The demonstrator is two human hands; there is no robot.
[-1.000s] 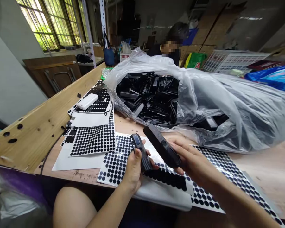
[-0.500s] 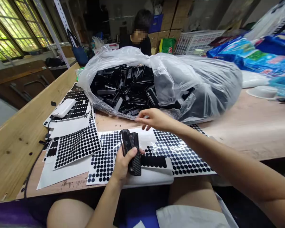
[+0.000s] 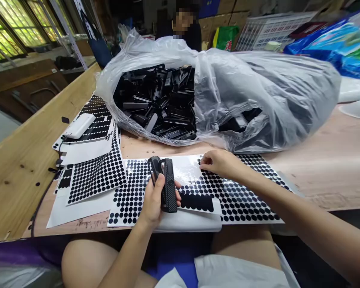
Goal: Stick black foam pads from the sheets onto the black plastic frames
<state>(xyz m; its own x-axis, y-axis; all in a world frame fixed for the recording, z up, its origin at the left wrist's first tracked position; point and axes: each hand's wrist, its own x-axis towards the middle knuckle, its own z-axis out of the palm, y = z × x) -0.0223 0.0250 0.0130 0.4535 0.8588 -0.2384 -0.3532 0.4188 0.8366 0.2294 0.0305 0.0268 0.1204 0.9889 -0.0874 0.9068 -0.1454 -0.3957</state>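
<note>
My left hand (image 3: 153, 198) holds two black textured plastic parts (image 3: 169, 186) side by side, upright, above the front edge of the table. My right hand (image 3: 217, 163) is at the dot sheet (image 3: 246, 200), a white sheet with rows of black round stickers; its fingers are pinched together at the sheet's upper middle, and whatever they hold, if anything, is too small to make out. Under the left hand's parts, a strip of joined black dots (image 3: 196, 202) lies on a white rolled edge. Behind the hands, an open clear plastic bag (image 3: 216, 88) holds many black plastic parts (image 3: 159, 108).
More dot sheets (image 3: 97, 176) are stacked at the left, with a white power bank (image 3: 80, 125) and a cable on them. A wooden board (image 3: 42, 148) edges the table's left side. A person (image 3: 192, 30) sits behind the bag. A white crate (image 3: 273, 30) stands at the back right.
My right hand has moved from the bag's front edge down and right onto the dot sheet, and its fingers have closed. My left hand still holds the two parts. The view has shifted slightly.
</note>
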